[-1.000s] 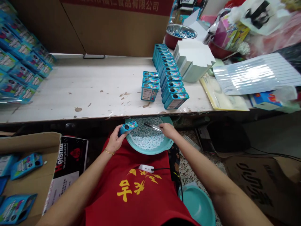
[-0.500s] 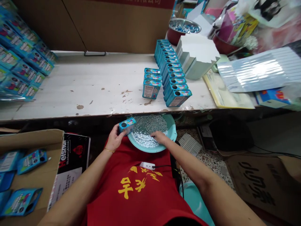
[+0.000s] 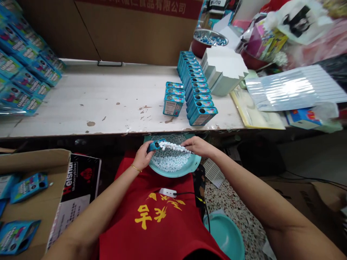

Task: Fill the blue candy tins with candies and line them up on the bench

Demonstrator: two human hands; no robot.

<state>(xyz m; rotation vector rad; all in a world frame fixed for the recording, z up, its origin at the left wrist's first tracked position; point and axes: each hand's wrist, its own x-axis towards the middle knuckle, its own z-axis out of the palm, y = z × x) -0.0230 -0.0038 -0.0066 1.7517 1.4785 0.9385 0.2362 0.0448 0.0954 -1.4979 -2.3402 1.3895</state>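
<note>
My left hand (image 3: 144, 156) is closed around a small blue candy tin (image 3: 155, 145), held tilted over the left rim of the turquoise basin (image 3: 197, 164). In the basin lies a mass of small white round candies (image 3: 169, 164). My right hand (image 3: 199, 146) grips what looks like a scoop (image 3: 176, 147), its body largely covered by a heaped line of white candies. The scoop's far end reaches the opening in the tin's top.
Blue tins (image 3: 199, 92) stand in a row on the white table (image 3: 114, 101), with a short row of tins (image 3: 173, 105) beside it. White card blanks (image 3: 225, 65) and a metal bowl (image 3: 210, 38) are behind. An open carton (image 3: 58, 187) holds blue packets at left.
My right hand has risen out of the candies, bringing a heaped load up to the tin. My left hand has shifted right with the tin, now over the basin's edge.
</note>
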